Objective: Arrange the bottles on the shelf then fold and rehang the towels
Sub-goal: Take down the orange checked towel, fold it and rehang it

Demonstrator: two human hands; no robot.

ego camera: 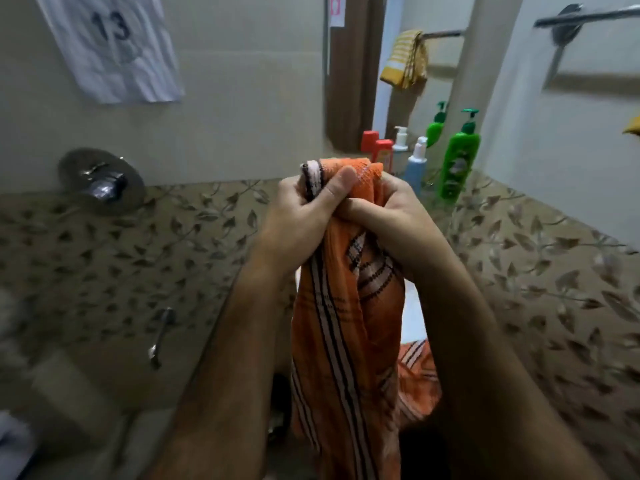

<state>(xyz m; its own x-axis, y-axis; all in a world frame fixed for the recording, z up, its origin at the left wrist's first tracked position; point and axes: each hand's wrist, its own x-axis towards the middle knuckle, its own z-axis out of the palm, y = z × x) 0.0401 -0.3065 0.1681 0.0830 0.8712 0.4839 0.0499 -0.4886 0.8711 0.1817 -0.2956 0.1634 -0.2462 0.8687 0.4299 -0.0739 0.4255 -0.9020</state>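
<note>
**Two hands bunch up the orange towel**

The left hand (304,202) and the right hand (391,216) are pressed close together, side by side. Both hands hold the orange towel (343,323) tight. The fingers of each hand are curled around the top of it. The left thumb lies across the cloth. A small bunch of towel pokes up above the hands. The rest hangs straight down between the two arms. It has dark and pale stripes.

Behind the hands and a little to the right stand the bottles. There is a green pump bottle (459,161), a blue bottle (415,164), a white pump bottle (400,140) and a red bottle (381,152). They stand close together in a group by a mirror.

Higher up, above the right hand, a yellow towel (405,60) hangs over a bar. Far to the right is a shiny towel rail (585,17).

Off to the left of the hands is a round metal tap knob (100,181) on the wall. Above it hangs a paper sheet (110,43) with the number 13.
</note>
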